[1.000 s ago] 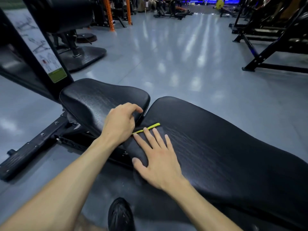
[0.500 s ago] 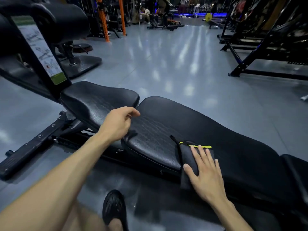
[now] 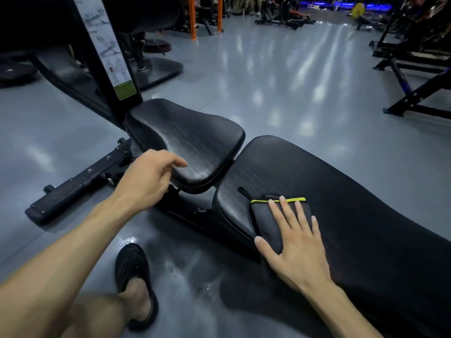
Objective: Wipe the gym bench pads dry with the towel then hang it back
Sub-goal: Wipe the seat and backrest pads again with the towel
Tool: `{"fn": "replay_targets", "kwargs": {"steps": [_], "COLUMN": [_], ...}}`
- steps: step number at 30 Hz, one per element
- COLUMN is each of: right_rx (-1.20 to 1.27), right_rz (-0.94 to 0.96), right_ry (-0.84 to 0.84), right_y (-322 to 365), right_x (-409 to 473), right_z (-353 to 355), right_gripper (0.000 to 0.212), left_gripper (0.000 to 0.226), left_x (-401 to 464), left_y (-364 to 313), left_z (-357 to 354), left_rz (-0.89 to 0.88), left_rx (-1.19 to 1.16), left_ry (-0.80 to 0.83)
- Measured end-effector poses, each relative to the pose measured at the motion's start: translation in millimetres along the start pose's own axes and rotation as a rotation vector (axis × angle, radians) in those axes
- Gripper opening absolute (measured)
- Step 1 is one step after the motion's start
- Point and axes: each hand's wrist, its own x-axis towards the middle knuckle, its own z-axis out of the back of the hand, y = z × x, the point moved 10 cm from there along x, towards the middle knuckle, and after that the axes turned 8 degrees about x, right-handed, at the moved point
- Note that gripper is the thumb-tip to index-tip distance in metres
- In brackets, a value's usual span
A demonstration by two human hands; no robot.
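Bench pad (image 3: pixel 353 191) edge under towel (image 3: pixel 271 223), right hand (image 3: pixel 296 245)

Single head-worn view, looking forward and down, close over bench pads (image 3: pixel 317 191)

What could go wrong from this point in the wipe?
1. The towel lies at the near edge of the long pad, part of it draped over the side; the flat right hand only presses it, so a stroke could push it onto the floor.
2. The seat pad may be skipped, as the towel is not on it.
3. The left hand hovers at the seat pad's edge, gripping nothing, so it gives no bracing.
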Motion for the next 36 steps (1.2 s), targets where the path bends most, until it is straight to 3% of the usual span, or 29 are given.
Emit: {"fn": "replay_targets", "kwargs": {"steps": [3,9,13,19,24,26,29,33,36], "right_rx": [0.052,0.164,0.183,0.135,0.033,0.016,0.063,0.151,0.093], "right_rz": [0.059,-0.149,-0.108,0.026,0.365,0.390,0.243,-0.119,-0.099], "right_ry": [0.064,-0.037,-0.024,-0.040,0.034,0.075,0.057,0.012,-0.001], "right_y": [15,-2,24,96,186,188,166,139,165], "right_x": [65,213,266,249,153,153,210,296,285], "right_z": [1,6,2,-8,-34,-37,-28,-18,-27], "right_gripper": [0.079,0.069,0.073,0.075,0.079,0.079,0.076,0.070,0.071], "left_gripper": [0.043,0.047,0.048,0.045,0.048,0.048,0.048,0.046,0.046], "left_x": [26,59,80,116,145,152,159,160,165], "left_y": [16,35,54,81,90,95,101,117,130], "left_z": [13,20,19,5,0,-4,-9,-10,-4], "left_rz": [-0.063,-0.111,-0.108,-0.140,-0.223,-0.236,-0.265,-0.261,-0.236], "left_rx": [0.049,0.059,0.061,0.055,0.027,0.015,0.001,-0.010,-0.036], "left_ry": [-0.047,-0.066,-0.057,-0.038,-0.046,-0.046,-0.035,-0.025,-0.034]}}
